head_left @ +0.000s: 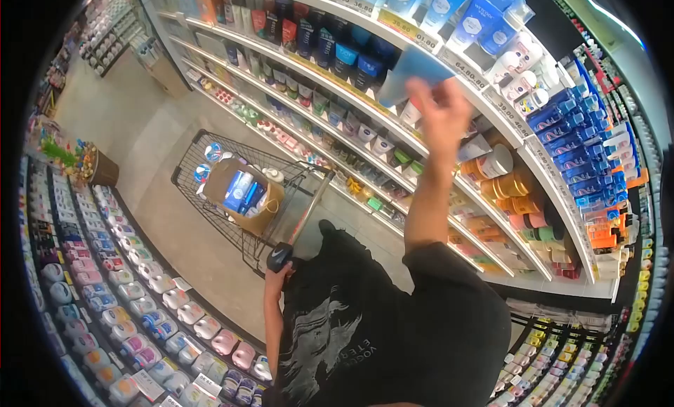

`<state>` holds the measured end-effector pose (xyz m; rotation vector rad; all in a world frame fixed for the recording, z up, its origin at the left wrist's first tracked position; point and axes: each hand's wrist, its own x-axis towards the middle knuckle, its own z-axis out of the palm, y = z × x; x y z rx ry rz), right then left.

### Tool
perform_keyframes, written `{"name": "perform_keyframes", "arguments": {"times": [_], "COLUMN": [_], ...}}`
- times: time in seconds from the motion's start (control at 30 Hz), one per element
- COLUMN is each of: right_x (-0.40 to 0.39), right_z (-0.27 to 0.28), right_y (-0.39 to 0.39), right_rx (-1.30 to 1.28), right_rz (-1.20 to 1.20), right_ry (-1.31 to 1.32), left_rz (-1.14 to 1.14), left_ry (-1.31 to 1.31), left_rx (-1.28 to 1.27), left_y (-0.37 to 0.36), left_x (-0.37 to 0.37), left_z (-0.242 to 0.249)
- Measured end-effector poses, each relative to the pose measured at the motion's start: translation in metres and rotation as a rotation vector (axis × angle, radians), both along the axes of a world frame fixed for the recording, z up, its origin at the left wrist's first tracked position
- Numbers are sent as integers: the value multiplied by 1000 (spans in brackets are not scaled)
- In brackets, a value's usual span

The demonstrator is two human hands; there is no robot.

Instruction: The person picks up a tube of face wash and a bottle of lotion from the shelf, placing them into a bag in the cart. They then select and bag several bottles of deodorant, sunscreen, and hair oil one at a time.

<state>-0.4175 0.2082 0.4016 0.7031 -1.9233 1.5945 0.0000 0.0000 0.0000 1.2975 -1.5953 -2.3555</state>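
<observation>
My right hand (pixel 444 115) is raised in front of the shelves, its fingers closed on a light-blue packet-like item (pixel 415 71) smeared by motion. Low on the left, the fingers of my left hand (pixel 277 275) are around a dark rounded object with a white curved mark (pixel 280 254), at the near end of the cart handle (pixel 307 214). The wire shopping cart (pixel 189 167) stands just ahead of me. Inside it, a brown open bag (pixel 261 221) holds blue and white packages (pixel 241 188). Blue-and-white round-topped containers (pixel 202 172) sit beside the bag.
A long shelf unit (pixel 393 108) with tubes, jars and price labels curves along the right. Blue pump bottles (pixel 572 143) fill its nearer end. Rows of detergent bottles (pixel 165 326) line the left side. A brown planter (pixel 105 169) stands farther down the aisle floor (pixel 144 136).
</observation>
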Motion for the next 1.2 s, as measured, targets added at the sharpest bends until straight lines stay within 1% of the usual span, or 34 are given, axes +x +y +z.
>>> {"name": "perform_keyframes", "arguments": {"times": [0.03,0.07,0.1,0.13,0.17,0.2,0.27,0.3,0.33,0.37,0.43,0.47,0.5,0.57,0.6,0.7,0.77,0.9,0.97,1.03,1.1,1.2], "right_x": [4,-12,-40,-52,-64,-95,-123,-135,-147,-158,-171,-187,-182,-187,-185,-175,-171,-168,-164,-168,-175,-177], "right_z": [31,50,64,85,96,93,94,92,88,82,71,57,57,49,52,59,62,61,63,58,53,50], "right_y": [6,14,20,25,24,27,23,22,22,19,15,20,19,10,8,4,4,5,7,9,13,18], "right_rx": [-101,-93,-107,-136,-185,-249,-250,-247,-198,-196,-133,40,138,58,63,32,42,57,126,123,160,163], "right_rz": [-93,-165,-239,-169,-101,-38,-22,-7,-62,-56,-107,-200,-240,-162,-160,-180,-239,-261,-343,-348,-439,-404], "right_ry": [-103,73,241,246,235,311,306,300,275,279,226,209,107,68,70,10,-28,-42,12,34,160,154], "left_rz": [-74,-147,-142,-141,-137,-132,-32,-28,-8,13,31,40,36,42,86,93,97,113,113,91,88,84], "left_ry": [-75,-144,-146,-153,-175,-176,-150,-151,-153,-152,-154,-162,-209,-191,-164,-161,-152,-134,-145,-145,-156,-160], "left_rx": [-80,-163,-186,-183,-202,-206,-106,-108,-148,-186,-180,-161,-152,-158,-160,-139,-125,-106,-112,-110,-117,-123], "left_y": [2,2,-6,7,5,4,7,8,9,12,5,14,16,17,19,17,17,17,15,14,14,14], "left_x": [5,4,-3,-12,-13,-14,-13,-12,-13,-16,-17,-16,-19,-20,-23,-25,-24,-25,-23,-22,-23,-22], "left_z": [-5,-6,1,3,9,7,-3,-2,-2,-4,-5,-8,5,4,4,2,1,-5,-4,-8,-11,-15]}}
